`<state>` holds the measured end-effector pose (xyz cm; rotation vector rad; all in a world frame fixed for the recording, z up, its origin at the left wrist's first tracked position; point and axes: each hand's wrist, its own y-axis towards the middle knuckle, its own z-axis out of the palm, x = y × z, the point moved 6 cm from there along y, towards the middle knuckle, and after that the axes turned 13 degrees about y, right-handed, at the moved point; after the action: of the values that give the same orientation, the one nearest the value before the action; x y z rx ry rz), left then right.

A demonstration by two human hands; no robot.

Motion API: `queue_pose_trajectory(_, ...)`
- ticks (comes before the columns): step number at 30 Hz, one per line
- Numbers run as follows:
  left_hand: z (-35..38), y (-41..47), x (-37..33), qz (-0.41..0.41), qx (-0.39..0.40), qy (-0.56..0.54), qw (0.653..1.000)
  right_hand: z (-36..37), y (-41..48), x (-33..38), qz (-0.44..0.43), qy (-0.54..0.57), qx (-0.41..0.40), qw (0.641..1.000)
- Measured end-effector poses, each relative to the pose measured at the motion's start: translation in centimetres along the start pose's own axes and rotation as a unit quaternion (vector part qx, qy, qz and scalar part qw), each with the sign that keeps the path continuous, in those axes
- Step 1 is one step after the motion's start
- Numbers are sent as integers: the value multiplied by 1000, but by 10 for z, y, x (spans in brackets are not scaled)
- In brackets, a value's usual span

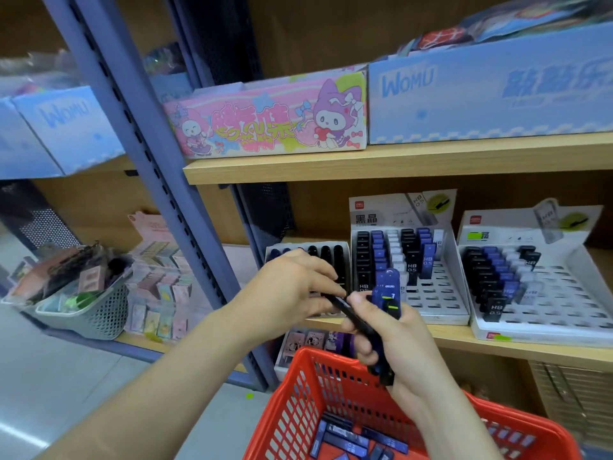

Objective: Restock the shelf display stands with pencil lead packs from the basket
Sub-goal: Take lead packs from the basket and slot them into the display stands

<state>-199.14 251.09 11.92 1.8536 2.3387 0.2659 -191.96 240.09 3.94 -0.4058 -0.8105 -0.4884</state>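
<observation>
Shelf display stands and red basket hold lead packs.

"WOMU" stands in blue letters on the long pale blue cardboard box on the upper shelf, and again on the smaller pale blue cardboard box at far left. The white cardboard display stand with the taller header card reads "黑晶", with "HB 0.5" on the pack printed beside it. A black pencil lead pack standing in it bears "HB 0.5". The second white display stand shows "晶" beside a green sticker, and its front black pack reads "HB 0.5". The lettering on the pink cartoon box is too stylised to read.
</observation>
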Motion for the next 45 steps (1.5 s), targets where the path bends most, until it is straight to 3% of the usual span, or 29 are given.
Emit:
queue_pose_trajectory(2, 1, -2, 3, -27, -28, -18, 999, 0, 0, -2, 15, 52, -10, 999)
queue_pose_trajectory(4, 8, -5, 11, -135, -8, -132, 982, 1, 0, 0, 7, 135, -8, 991)
queue_pose_trajectory(5, 14, -7, 13, -192, 14, -217, 957, 1, 1, 1, -6, 150, -6, 989)
queue_pose_trajectory(8, 36, -15, 10, -271, 59, -416, 866, -1, 2, 3, -41, 79, -14, 996)
queue_pose_trajectory(11, 43, -18, -5, -254, 105, -467, 840, -1, 4, 2, -66, 12, -28, 997)
queue_pose_trajectory(15, 34, -20, -6, -228, 164, -398, 873, -5, 4, 4, -100, -49, -40, 993)
queue_pose_trajectory(17, 22, -19, 1, -223, 152, -352, 897, -7, 5, 4, -113, -97, -42, 988)
queue_pose_trajectory(21, 8, -20, 19, -261, 61, -415, 869, -1, 9, -1, -111, -195, -7, 974)
queue_pose_trajectory(25, 9, -25, 23, -268, 82, -424, 861, 5, 10, -7, -110, -262, 16, 959)
queue_pose_trajectory(31, 13, -33, 32, -256, 144, -398, 869, 10, 9, -21, -77, -271, 30, 959)
queue_pose_trajectory(37, 17, -34, 36, -258, 142, -421, 858, 12, 11, -26, -61, -245, 28, 967)
queue_pose_trajectory(42, 16, -29, 64, -336, 17, -420, 843, -1, 12, -35, 14, -70, -44, 996)
queue_pose_trajectory(45, 16, -28, 87, -375, -55, -382, 843, -10, 13, -39, 61, 45, -73, 994)
